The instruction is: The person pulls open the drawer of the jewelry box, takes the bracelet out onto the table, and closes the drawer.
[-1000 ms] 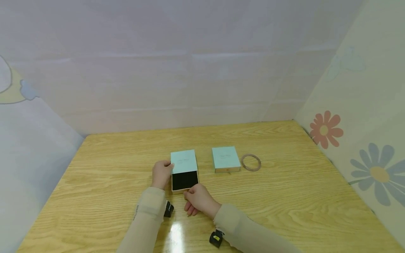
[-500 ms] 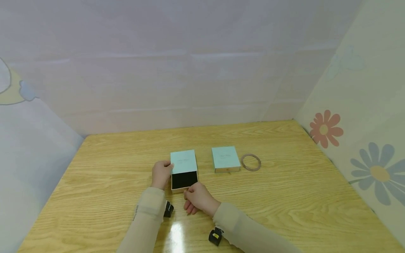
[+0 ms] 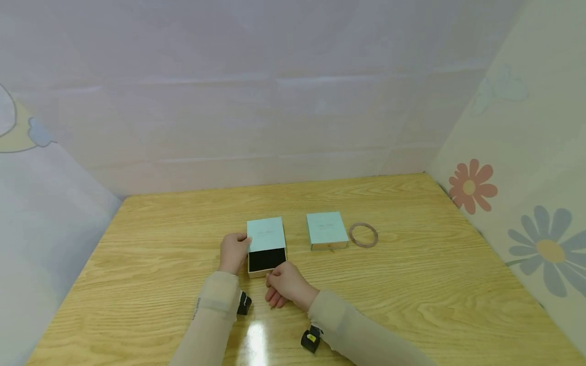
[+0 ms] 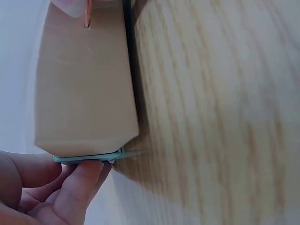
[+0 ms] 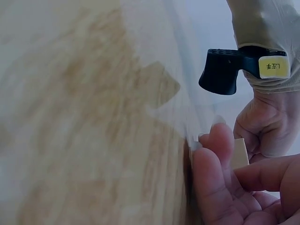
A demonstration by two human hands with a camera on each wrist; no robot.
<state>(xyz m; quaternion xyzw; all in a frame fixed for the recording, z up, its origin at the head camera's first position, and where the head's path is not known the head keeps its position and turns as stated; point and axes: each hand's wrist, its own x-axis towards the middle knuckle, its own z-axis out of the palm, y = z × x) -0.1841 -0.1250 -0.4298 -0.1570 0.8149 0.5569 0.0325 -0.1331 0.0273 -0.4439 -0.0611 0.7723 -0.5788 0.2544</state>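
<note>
On the yellowish wood-grain table [image 3: 412,290], the person's left hand [image 3: 232,251] holds a pale mint-green, square cardboard sleeve [image 3: 265,234] at its left side, with thumb and fingers clamped on the edge. This grip probably keeps the sleeve steady while the other hand works at the near side. There, a cream cardboard drawer [image 3: 256,274] stands partly out of the sleeve, its black lining [image 3: 267,260] facing up. The right hand [image 3: 289,284] is at the drawer's near wall; its thumb and forefinger are together and seem to pinch the thin orange cord [image 4: 87,21], likely because the cord serves as a handle. To the right lies a second mint-green square box [image 3: 327,227], closed, and just beside it a mauve-brown round ring [image 3: 364,245]; whether they touch, one cannot tell.
</note>
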